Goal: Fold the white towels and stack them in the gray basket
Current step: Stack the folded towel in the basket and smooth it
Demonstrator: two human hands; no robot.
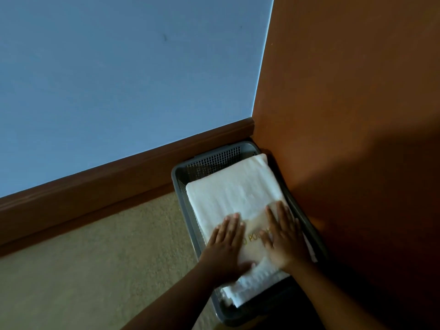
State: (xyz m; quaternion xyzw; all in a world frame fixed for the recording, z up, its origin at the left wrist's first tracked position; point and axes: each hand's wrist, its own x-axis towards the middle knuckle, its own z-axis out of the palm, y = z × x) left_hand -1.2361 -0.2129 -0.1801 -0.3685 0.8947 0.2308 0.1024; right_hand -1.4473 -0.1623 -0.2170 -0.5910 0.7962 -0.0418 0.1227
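White terry under both palms: my left grip and right grip lie flat, fingers straight, pressing the top towel onto the stack inside the gray basket, which sits on the carpet. I judge this the stacking step; next calls for lifting off without dragging the fold (more towels, if any, are out of view). The gold lettering between the grips is unreadable, and how many towels lie beneath I cannot count.

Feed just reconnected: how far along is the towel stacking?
Done: folded white towels lie stacked in the gray basket. In hand: left hand and right hand press flat on the top towel. Left: no unfolded towels in view; cannot tell.
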